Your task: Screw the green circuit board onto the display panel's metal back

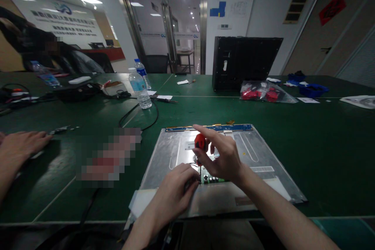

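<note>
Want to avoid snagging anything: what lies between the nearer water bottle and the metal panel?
A black cable curves across the green table between the nearer water bottle and the metal panel, shown in the head view.

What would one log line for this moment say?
right hand: pinching red screwdriver, upright | left hand: fingers at green circuit board, grip unclear | both over metal panel on green table

Water bottle (pixel 140 88) far left, black cable (pixel 157 114) beside it. Black monitor (pixel 244 61) far centre; bag of red parts (pixel 265 93) just right of it.
</note>
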The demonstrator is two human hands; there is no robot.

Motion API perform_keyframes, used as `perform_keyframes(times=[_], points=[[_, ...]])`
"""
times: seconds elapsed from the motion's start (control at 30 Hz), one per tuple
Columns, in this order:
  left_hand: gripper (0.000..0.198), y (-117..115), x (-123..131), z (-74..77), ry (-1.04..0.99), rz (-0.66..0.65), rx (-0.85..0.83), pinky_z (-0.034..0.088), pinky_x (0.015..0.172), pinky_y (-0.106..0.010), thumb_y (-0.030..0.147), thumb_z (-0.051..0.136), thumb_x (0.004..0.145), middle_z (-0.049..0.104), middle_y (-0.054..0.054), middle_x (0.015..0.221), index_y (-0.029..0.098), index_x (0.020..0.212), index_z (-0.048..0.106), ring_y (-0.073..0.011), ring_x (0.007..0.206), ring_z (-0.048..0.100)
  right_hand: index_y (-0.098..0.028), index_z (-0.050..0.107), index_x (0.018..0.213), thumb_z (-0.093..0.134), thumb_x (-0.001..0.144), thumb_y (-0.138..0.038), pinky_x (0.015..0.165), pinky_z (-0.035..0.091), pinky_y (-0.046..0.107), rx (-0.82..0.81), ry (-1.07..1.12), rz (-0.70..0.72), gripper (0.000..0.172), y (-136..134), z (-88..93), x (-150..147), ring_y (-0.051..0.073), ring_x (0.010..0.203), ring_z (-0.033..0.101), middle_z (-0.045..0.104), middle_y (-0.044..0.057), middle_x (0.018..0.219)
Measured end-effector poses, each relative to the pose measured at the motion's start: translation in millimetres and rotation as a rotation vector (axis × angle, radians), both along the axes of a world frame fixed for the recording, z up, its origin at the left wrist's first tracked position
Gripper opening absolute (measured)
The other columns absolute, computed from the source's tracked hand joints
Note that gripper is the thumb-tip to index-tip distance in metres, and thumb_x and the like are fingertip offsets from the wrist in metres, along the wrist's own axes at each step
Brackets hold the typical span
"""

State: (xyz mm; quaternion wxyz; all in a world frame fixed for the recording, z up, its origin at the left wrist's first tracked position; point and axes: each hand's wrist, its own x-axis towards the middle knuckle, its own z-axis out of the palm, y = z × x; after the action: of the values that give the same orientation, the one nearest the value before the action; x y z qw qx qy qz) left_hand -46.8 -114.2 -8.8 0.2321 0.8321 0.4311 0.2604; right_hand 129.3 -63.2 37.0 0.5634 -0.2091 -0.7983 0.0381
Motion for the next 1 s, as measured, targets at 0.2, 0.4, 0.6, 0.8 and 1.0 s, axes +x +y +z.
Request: perform_keyframes(times=[0.2, 0.4, 0.6, 0.8, 1.0], points=[[0.015, -0.7, -0.2, -0.1, -0.006, 0.003, 0.022, 0.050, 0.078, -0.031, 0.017, 0.050, 0.090, 0.066, -0.006, 0.091, 0.020, 0.092, 0.065, -0.0210, 0.087, 0.061, -0.020, 0.053, 0.117, 0.058, 0.087, -0.023, 0.054, 0.050, 0.022, -0.005, 0.012, 0.036, 0.031, 0.2, -2.5, 0.2, 0.011, 0.063, 0.059, 0.065, 0.001, 0.083], [0.015, -0.5, 1.2, 1.0, 0.004, 0.022, -0.007, 0.049, 0.075, -0.029, 0.013, 0.050, 0.088, 0.065, -0.005, 0.090, 0.020, 0.087, 0.063, -0.0209, 0.087, 0.060, -0.021, 0.060, 0.107, 0.069, 0.085, -0.031, 0.051, 0.050, 0.021, 0.002, 0.055, 0.014, 0.026, 2.3, -0.7, -1.6, 0.010, 0.065, 0.058, 0.060, 0.003, 0.089], [0.016, -1.0, 0.8, 0.1, -0.001, 0.016, 0.013, 0.049, 0.077, -0.030, 0.016, 0.049, 0.090, 0.065, -0.006, 0.091, 0.020, 0.090, 0.065, -0.0211, 0.088, 0.061, -0.022, 0.062, 0.115, 0.060, 0.086, -0.019, 0.053, 0.052, 0.022, -0.035, 0.028, 0.021, 0.029, -0.8, 1.3, -0.8, 0.010, 0.066, 0.058, 0.061, 0.005, 0.097], [0.017, -1.1, -0.2, -0.9, 0.008, 0.006, 0.024, 0.049, 0.077, -0.031, 0.017, 0.048, 0.091, 0.066, -0.006, 0.091, 0.020, 0.093, 0.064, -0.0211, 0.087, 0.060, -0.019, 0.055, 0.116, 0.056, 0.085, -0.016, 0.052, 0.050, 0.022, -0.054, 0.004, 0.038, 0.031, 0.3, -0.2, -0.1, 0.011, 0.065, 0.058, 0.067, 0.005, 0.096], [0.016, -0.9, 0.7, -0.7, 0.009, 0.017, 0.034, 0.047, 0.072, -0.029, 0.016, 0.047, 0.090, 0.065, -0.005, 0.087, 0.019, 0.085, 0.062, -0.0207, 0.085, 0.060, -0.021, 0.046, 0.113, 0.063, 0.087, -0.026, 0.046, 0.045, 0.019, -0.106, 0.057, 0.042, 0.032, 3.0, -6.6, -3.7, 0.008, 0.055, 0.058, 0.069, 0.001, 0.085]])
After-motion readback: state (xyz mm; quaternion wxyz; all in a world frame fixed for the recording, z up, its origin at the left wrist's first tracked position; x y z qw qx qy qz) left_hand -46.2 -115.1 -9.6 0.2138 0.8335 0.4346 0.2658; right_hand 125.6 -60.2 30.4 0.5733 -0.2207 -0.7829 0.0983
